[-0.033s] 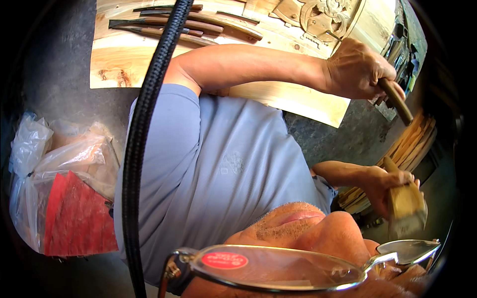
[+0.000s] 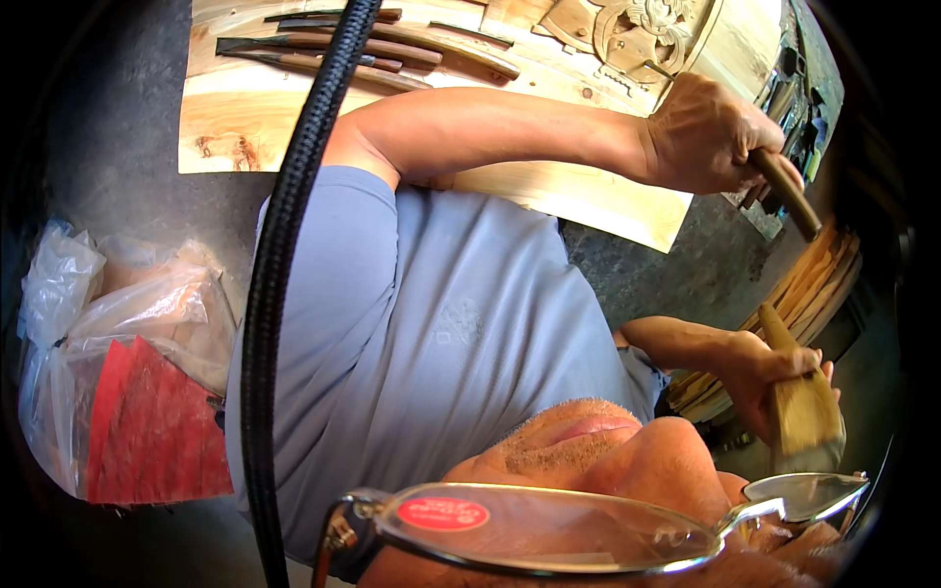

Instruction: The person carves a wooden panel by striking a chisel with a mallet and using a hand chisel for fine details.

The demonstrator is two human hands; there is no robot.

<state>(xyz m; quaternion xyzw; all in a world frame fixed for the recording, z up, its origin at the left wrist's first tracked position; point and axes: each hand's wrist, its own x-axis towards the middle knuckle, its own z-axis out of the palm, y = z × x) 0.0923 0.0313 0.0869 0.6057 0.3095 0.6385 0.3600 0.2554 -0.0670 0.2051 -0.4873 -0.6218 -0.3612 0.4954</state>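
Observation:
My left hand (image 2: 711,135) is closed round a wood-carving chisel (image 2: 786,194). The brown handle sticks out past the fist to the lower right, and a thin dark blade comes out the other side, its tip at the edge of a carved wooden panel (image 2: 642,37) with scroll-like relief. Further right and lower, my right hand (image 2: 753,380) grips a yellowish wooden mallet (image 2: 808,410), its narrow end pointing up and its broad block hanging down. The mallet is apart from the chisel handle. My fingers partly cover it.
Several chisels (image 2: 392,54) lie on the pale wooden board (image 2: 294,122) at the upper left. More tools (image 2: 792,108) crowd the far right edge. Stacked wood strips (image 2: 812,279) stand at right. Clear plastic bags (image 2: 147,304) and a red piece (image 2: 157,431) lie at left. A black braided cable (image 2: 279,235) crosses the view.
The chisel's handle end has shifted slightly up and to the right. The mallet has turned a little in my right hand, while the rest looks the same.

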